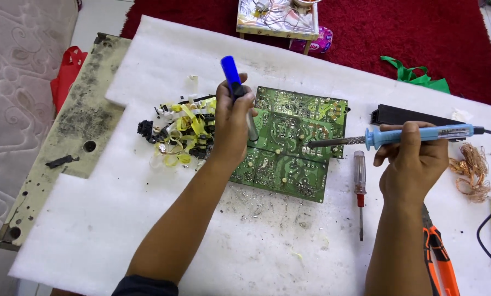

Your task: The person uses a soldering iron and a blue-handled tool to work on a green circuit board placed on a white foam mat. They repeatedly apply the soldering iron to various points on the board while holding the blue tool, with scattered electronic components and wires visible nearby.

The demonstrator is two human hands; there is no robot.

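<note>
Both grips are clamping tools: left hand (231,118) around blue desoldering pump (235,87), right hand (412,159) holding soldering iron (398,136) by its handle over the stiff, fragile-looking circuit board (289,145).

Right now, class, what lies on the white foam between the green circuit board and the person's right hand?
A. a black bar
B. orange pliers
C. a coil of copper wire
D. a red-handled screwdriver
D: the screwdriver lies between the board and the right hand.
</note>
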